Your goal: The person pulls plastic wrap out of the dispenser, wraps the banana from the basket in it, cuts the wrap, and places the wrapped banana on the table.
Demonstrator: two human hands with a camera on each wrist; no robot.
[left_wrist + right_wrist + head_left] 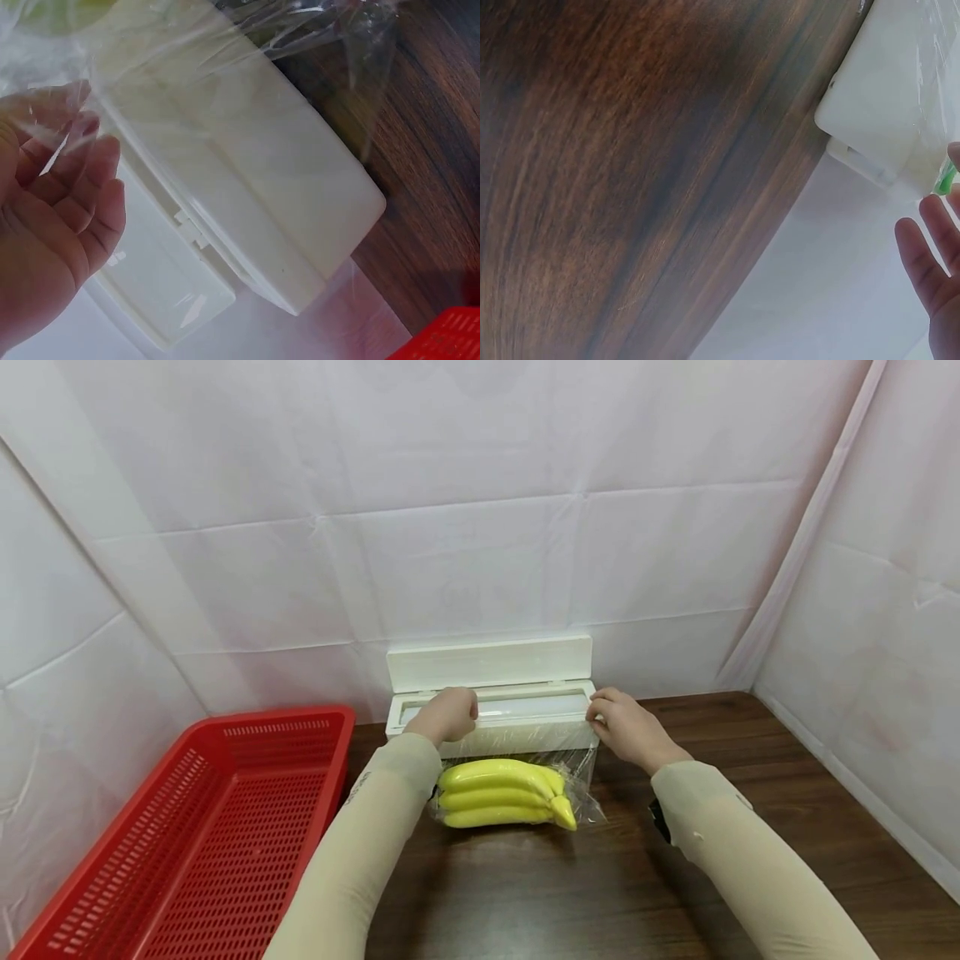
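A white cling film dispenser box (517, 739) stands against the back wall with its lid (491, 664) raised. Clear cling film (581, 768) runs from it down over a bunch of yellow bananas (495, 793) in front. My left hand (448, 714) is at the box's front left part, fingers curled, pinching the film; in the left wrist view film drapes over the fingertips (82, 124). At the box's right end, my right hand (626, 727) pinches a small green piece (946, 177) between thumb and fingertip, its other fingers spread loosely. The green piece is mostly hidden.
A red perforated plastic basket (341, 760) stands at the left of the dark wooden table (540, 893). White cloth walls (465, 560) enclose the back and both sides, close behind the raised lid.
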